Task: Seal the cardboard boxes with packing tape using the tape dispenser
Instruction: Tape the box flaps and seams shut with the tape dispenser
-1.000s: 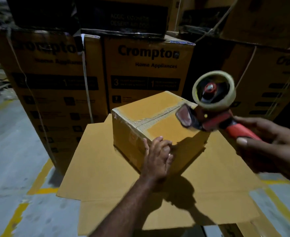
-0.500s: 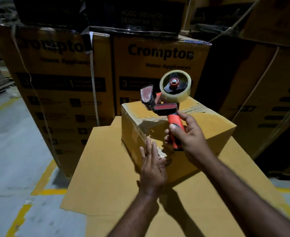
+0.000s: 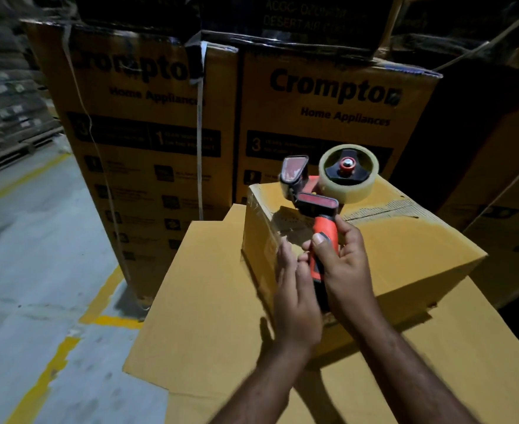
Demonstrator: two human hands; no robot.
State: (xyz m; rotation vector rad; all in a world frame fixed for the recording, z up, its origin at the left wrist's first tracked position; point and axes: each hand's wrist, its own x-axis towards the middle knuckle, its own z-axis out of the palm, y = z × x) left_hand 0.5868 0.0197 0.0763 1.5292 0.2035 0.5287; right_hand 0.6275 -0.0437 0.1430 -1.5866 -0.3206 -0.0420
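A small brown cardboard box sits on a larger flat box, with clear tape along its top seam and down its near left corner. My right hand grips the red handle of the tape dispenser, holding it upright over the box's near left corner, the clear tape roll at the top right. My left hand lies with straight fingers against the box's near side, just left of the handle.
Tall printed cartons stand stacked behind and to the right, with dark cartons on top. Grey concrete floor with yellow lines lies to the left. Pallets of sacks fill the far left.
My right hand has swung the dispenser in from the right to the box's near left corner. My left hand has slid along the box's near side, fingers straighter.
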